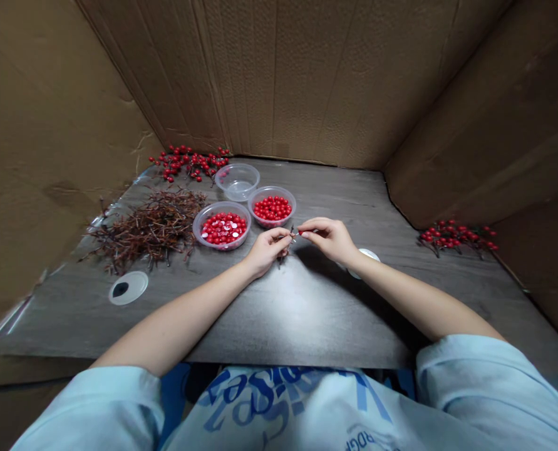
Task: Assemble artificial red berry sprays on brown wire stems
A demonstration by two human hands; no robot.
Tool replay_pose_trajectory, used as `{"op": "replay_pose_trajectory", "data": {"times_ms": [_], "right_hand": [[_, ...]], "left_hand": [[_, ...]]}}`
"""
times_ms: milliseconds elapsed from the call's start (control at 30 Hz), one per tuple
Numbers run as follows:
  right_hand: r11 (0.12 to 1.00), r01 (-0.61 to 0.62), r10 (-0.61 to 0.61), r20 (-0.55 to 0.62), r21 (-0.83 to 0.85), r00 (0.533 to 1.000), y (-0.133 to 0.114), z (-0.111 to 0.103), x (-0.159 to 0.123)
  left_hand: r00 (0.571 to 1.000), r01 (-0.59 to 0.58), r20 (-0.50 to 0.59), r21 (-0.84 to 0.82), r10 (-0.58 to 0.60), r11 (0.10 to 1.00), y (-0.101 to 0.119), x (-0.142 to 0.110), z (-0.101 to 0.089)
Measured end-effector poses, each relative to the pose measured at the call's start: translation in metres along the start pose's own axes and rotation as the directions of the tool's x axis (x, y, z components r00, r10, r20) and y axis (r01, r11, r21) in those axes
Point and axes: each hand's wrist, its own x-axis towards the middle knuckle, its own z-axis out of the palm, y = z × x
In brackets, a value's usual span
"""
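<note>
Between the fingers of my left hand (pixel 270 252) is pinched a small brown twig (pixel 282 255), its tips poking out toward the right. My right hand (pixel 330 239) is closed in a pinch on a red berry (pixel 301 233), held right at the twig's tips; whether the two touch I cannot tell. Just beyond my left hand stands a clear bowl of red berries (pixel 272 208). Left of that, another clear bowl (pixel 222 240) holds red berries mixed with white bits.
A third clear tub (pixel 238 183) stands behind the bowls. Brown twigs (pixel 151 228) are heaped at left, near a white disc (pixel 128 288) with a dark spot. Berry sprigs lie at back left (pixel 189 164) and right (pixel 457 237). Another white disc (pixel 369 254) is partly under my right forearm. Cardboard walls (pixel 302 81) enclose the table.
</note>
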Motion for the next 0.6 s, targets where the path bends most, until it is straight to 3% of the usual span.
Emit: {"op": "replay_pose_trajectory", "data": {"times_ms": [333, 467, 600], "right_hand": [[1.0, -0.008, 0.008, 0.011, 0.015, 1.0, -0.0006, 0.0027, 0.001], [0.996, -0.074, 0.082, -0.157, 0.053, 0.984, -0.0021, 0.0004, 0.0002], [0.997, -0.074, 0.067, -0.292, -0.012, 0.954, -0.0072, -0.0068, 0.0003]], "left_hand": [[1.0, 0.002, -0.005, -0.016, -0.002, 1.0, 0.0003, 0.0005, -0.0001], [0.999, 0.017, -0.032, -0.049, -0.019, 0.999, 0.0017, -0.0003, 0.0024], [0.998, 0.028, -0.064, -0.033, -0.03, 0.999, 0.0036, -0.001, 0.0049]]}}
